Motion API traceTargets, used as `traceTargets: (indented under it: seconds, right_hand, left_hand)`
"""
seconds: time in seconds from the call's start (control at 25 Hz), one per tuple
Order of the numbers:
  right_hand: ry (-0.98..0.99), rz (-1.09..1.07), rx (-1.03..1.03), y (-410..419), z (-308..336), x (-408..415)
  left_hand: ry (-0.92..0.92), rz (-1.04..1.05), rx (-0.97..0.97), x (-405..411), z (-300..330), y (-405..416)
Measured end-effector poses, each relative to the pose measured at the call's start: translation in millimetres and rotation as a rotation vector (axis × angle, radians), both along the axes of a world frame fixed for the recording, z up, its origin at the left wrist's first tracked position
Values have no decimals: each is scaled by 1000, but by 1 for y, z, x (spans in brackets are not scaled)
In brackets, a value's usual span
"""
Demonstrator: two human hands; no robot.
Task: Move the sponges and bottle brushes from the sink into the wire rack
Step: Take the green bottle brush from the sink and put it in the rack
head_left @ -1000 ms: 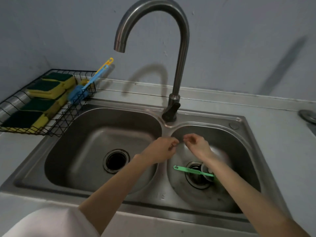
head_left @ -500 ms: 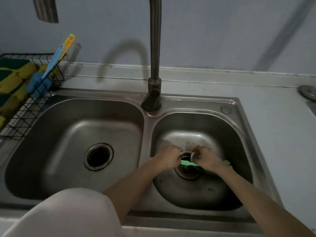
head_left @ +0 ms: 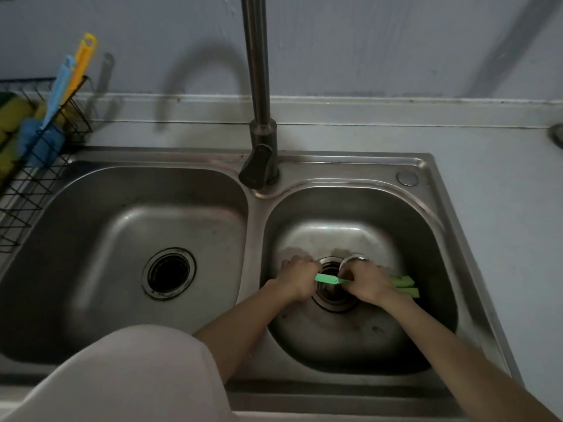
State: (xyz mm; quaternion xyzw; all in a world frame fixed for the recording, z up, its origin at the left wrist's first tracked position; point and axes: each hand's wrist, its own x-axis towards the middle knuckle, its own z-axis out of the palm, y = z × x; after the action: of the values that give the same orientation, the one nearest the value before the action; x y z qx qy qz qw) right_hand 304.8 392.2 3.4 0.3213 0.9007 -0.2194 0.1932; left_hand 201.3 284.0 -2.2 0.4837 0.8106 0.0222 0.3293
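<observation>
A green bottle brush (head_left: 330,279) lies across the drain of the right sink basin (head_left: 359,345). Its green sponge head (head_left: 405,284) sticks out to the right. My left hand (head_left: 297,277) is closed around the handle's left end. My right hand (head_left: 365,281) is closed on the handle nearer the head. The black wire rack (head_left: 36,184) stands at the far left. It holds yellow-and-green sponges (head_left: 12,117), a blue bottle brush (head_left: 45,129) and a yellow-handled brush (head_left: 83,56).
The tall steel faucet (head_left: 259,117) rises between the two basins. The left basin (head_left: 91,239) has only its open drain (head_left: 169,274). A loose drain strainer (head_left: 353,258) sits by my right hand. Grey counter runs to the right.
Both hands dropped from mid-air above the right basin onto the green brush and closed on its handle. The view tilted down and shifted right.
</observation>
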Motion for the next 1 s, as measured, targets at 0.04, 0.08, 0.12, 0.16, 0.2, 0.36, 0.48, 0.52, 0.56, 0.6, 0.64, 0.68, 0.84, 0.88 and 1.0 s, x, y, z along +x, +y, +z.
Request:
traceTargets:
  seconds: [0.04, 0.08, 0.12, 0.16, 0.2, 0.36, 0.48, 0.52, 0.56, 0.6, 0.64, 0.68, 0.84, 0.88, 1.0]
  right_hand:
    - [5, -2, -1, 1, 2, 0]
    - [8, -7, -7, 2, 4, 0]
    - [11, -11, -17, 2, 7, 0]
    - [18, -14, -28, 3, 11, 0]
    - [34, -17, -35, 3, 17, -1]
    - [179, -33, -19, -2, 42, -7]
    - [269, -25, -18, -15, 64, -16]
    - [302, -19, -19, -20, 72, -20]
    - [337, -14, -18, -25, 81, -24]
    - [371, -6, -15, -30, 89, -28]
    - [401, 7, -10, -36, 97, -33]
    - [426, 24, -3, -43, 105, -37]
    - [506, 101, -10, -71, 132, -58]
    - [525, 130, -10, -78, 137, -65]
    - [555, 180, -12, -103, 147, -86]
  left_hand:
    - [-3, 9, 18, -2, 4, 1]
    - [-15, 23, 38, -5, 10, 1]
    - [-42, 43, 67, -8, 16, 1]
    - [-76, 65, 100, -11, 22, 1]
    - [-109, 83, 134, -15, 31, 0]
    - [-82, 81, 212, -37, 67, -8]
    - [-72, 132, 312, -55, 92, -27]
    - [-72, 144, 341, -61, 101, -35]
    - [-68, 156, 365, -67, 110, -43]
    - [-66, 173, 391, -72, 119, -51]
    - [-64, 196, 422, -77, 127, -60]
    - [-56, 215, 458, -82, 135, -71]
    - [13, 255, 589, -99, 161, -116]
    - [33, 286, 595, -103, 165, -128]
    - [49, 374, 602, -117, 173, -163]
